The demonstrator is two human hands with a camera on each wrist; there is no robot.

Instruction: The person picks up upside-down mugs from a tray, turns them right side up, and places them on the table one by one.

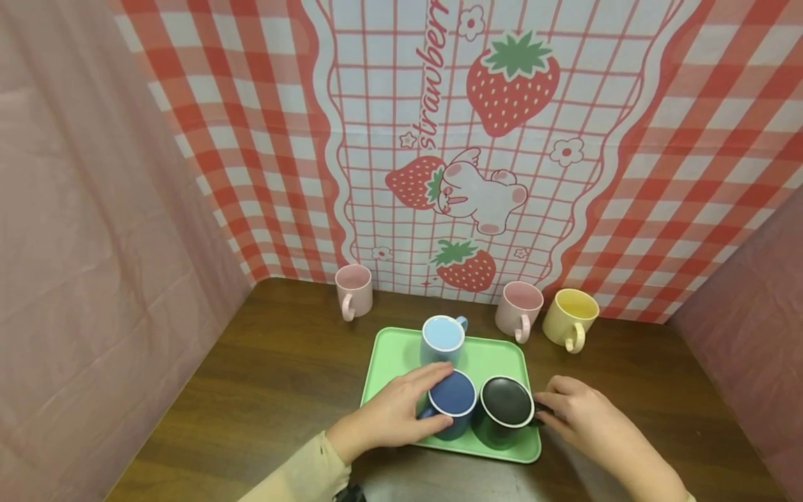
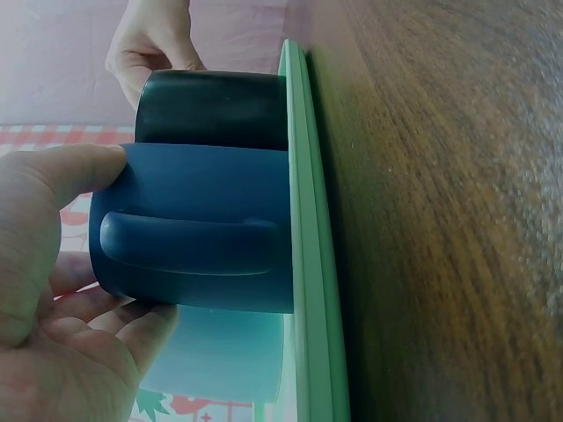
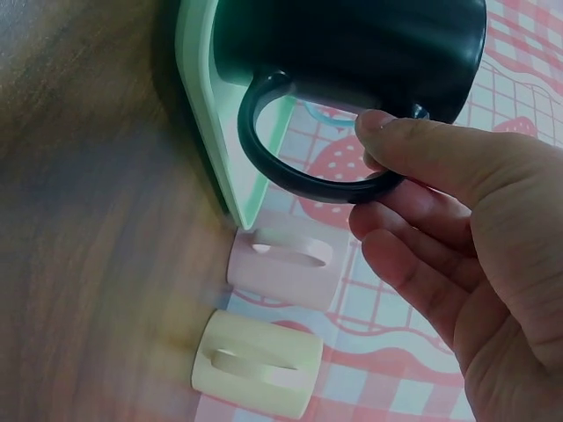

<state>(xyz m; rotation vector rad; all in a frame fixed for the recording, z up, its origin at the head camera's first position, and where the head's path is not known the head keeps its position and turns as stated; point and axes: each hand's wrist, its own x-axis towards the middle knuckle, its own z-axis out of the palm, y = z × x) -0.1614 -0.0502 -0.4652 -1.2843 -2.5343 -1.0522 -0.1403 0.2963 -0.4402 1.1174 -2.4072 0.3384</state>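
- We count one light-blue mug (image 1: 442,337), back edge of one green rectangular tray (image 1: 395,348)
- One dark-blue mug (image 1: 453,399), front edge, left hand (image 1: 399,410) fingers gripping
- One black mug (image 1: 504,413), front-right corner, right hand (image 1: 585,413) fingers pinching its handle (image 3: 317,186)
- Two pink mugs (image 1: 355,291), one yellow mug (image 1: 569,319), surface's (image 1: 301,335) back edge

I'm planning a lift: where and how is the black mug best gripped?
The black mug is likely best pinched by its handle, coming from the right: the handle juts out that way, and the navy mug stands close on the left.
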